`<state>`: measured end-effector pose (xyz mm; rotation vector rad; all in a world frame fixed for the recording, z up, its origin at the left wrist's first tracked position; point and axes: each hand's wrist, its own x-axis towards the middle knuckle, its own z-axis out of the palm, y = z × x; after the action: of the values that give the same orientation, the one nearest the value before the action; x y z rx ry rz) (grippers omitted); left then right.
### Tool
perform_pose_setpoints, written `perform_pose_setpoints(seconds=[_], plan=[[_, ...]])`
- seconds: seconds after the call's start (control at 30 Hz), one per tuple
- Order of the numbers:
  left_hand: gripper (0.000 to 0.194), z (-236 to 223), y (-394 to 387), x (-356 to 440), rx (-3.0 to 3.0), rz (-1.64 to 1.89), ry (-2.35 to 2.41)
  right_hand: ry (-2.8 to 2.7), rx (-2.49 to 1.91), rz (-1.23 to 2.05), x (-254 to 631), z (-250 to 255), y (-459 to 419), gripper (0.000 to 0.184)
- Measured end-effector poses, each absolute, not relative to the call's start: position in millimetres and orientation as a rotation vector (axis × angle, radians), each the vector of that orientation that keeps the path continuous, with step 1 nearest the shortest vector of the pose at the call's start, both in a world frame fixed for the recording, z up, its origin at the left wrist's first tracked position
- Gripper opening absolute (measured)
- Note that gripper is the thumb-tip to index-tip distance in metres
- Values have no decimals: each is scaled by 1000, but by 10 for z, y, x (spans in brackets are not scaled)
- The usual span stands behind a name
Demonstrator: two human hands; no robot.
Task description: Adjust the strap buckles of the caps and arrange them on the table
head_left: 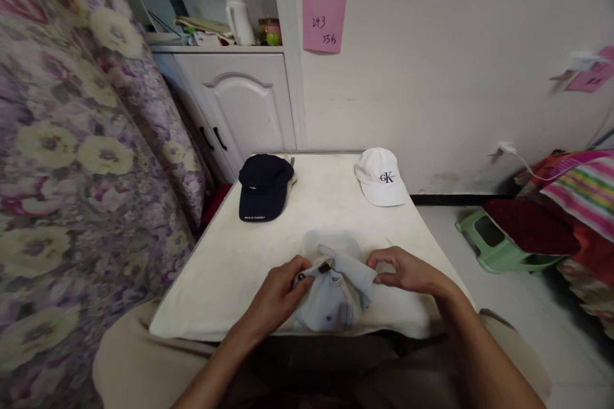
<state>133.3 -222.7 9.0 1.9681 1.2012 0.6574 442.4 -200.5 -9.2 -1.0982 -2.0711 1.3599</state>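
Observation:
A pale blue-grey baseball cap (330, 307) lies at the near edge of the table, its back opening and strap facing me. My left hand (283, 287) pinches the cap's rim on the left, beside a small metal fitting. On the other side, my right hand (400, 270) grips the band between thumb and fingers. The far part of this cap is blurred. Beyond it to the left sits a navy cap (263, 185), with part of a beige cap showing behind it. A white cap (380, 176) with black letters stands at the far right.
The cream-covered table (215, 281) ends against a wall with a pink note (323, 22). A flowered curtain (96, 160) hangs at the left. A white cabinet (240, 99) stands behind, holding a white jug (240, 20). Right of the table is a green stool (484, 246).

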Motion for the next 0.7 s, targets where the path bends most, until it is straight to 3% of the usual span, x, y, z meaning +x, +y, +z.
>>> perform_pose_setpoints(seconds=[0.17,0.43,0.7], plan=[[13,247,-2206,1458,1853,728,1116,-2135,-1061,1433,4344,88,-2037,24],[26,228,-2102,1457,1520,806,975,-1870,-758,1862,4107,189,-1828,23],[24,384,-2009,1336,1491,832,1024,-1640,-653,1880,4043,197,-1677,39]])
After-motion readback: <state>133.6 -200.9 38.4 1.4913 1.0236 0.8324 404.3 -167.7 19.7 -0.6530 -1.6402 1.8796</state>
